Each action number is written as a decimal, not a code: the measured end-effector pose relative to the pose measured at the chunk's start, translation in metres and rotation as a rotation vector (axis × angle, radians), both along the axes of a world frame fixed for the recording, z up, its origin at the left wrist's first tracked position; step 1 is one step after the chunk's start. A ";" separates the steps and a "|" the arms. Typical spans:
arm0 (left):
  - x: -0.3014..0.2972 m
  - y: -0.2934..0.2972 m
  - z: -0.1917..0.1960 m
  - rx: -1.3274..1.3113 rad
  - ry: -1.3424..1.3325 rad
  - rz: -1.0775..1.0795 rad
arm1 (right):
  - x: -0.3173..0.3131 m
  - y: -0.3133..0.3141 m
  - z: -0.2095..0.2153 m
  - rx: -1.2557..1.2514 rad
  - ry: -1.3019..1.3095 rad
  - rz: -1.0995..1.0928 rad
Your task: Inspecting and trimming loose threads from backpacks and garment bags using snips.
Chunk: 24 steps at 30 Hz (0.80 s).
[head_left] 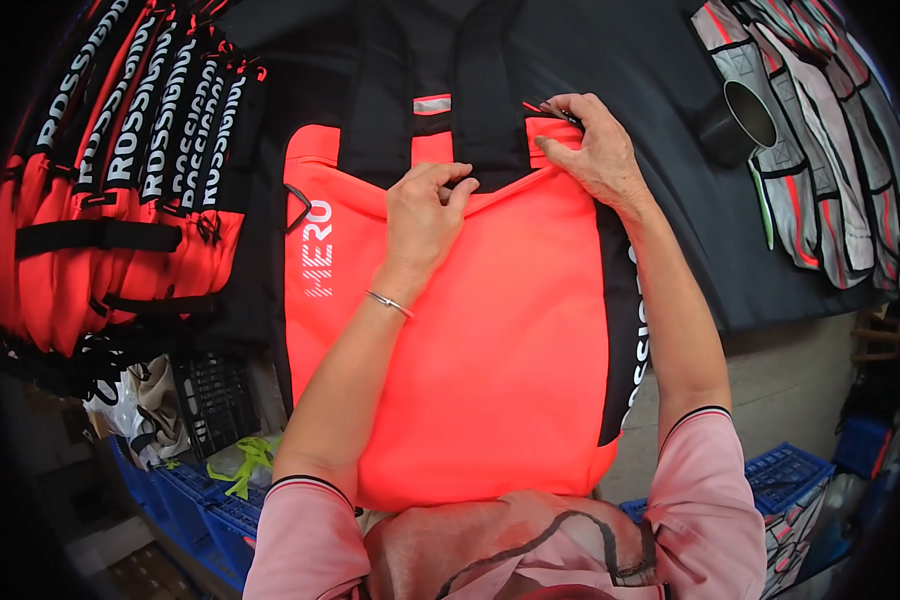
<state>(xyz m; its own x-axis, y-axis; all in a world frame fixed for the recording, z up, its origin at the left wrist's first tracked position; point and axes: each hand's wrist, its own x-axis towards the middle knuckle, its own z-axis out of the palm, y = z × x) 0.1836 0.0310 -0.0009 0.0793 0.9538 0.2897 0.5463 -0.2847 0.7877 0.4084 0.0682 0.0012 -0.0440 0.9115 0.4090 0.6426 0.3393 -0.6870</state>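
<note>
Coral-red and black fabric bag (490, 330): directly under both hands, its broad panel spreading below the grip.
Right hand (600, 160): thumb and forefinger slightly parted at the bag's upper right corner (whether they pinch cloth, I cannot tell).
Left hand (425, 220): fingers curled, thumb near forefinger, at the top edge; hold unclear.
Wide black straps (375, 90): just beyond the fingers.
Dark hollow cylinder (727, 128): right of the grip.
Stacked red-and-black bags (130, 210): well left of it.

Left grip (422, 214) curls, right grip (600, 155) reaches higher.
</note>
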 end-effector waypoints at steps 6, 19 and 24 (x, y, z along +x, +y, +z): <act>0.005 0.007 -0.008 0.108 0.127 0.036 | -0.001 0.001 -0.003 0.011 -0.023 -0.004; 0.010 0.012 -0.023 0.141 0.277 0.053 | -0.024 -0.009 0.028 0.300 -0.382 0.021; 0.011 0.011 -0.023 0.111 0.269 0.052 | -0.035 -0.009 0.029 0.229 -0.510 0.127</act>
<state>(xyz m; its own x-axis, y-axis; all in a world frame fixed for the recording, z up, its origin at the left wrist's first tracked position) 0.1945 0.0423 -0.0236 0.1190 0.9221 0.3682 0.7478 -0.3272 0.5777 0.3735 0.0593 0.0306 -0.3908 0.7769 0.4937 0.8179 0.5391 -0.2009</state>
